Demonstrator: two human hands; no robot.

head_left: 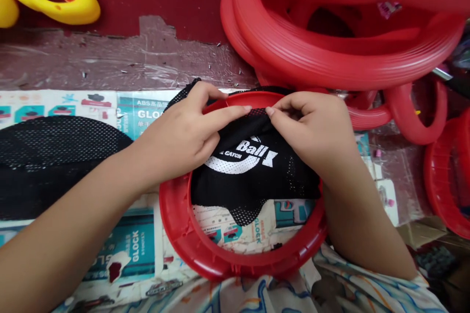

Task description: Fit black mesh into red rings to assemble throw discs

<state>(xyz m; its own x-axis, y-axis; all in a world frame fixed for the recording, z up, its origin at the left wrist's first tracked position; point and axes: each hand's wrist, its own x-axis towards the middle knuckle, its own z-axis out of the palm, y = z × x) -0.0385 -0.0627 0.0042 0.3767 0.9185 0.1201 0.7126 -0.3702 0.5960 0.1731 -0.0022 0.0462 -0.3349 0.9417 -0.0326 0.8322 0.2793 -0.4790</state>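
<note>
A red plastic ring lies in front of me, with its ribbed inner side up. Across its far half is a black mesh net, printed in white with "Ball" and "CATCH". My left hand rests over the ring's upper left, its forefinger pressing the net's edge against the far rim and other fingers bent over the rim. Close to that fingertip, my right hand pinches the same edge between thumb and forefinger. The fabric under the fingers is partly hidden.
More black mesh lies at the left on printed cardboard. Stacked red rings rise at the back right. A yellow plastic handle sits at the back left. Another red ring is at the right edge.
</note>
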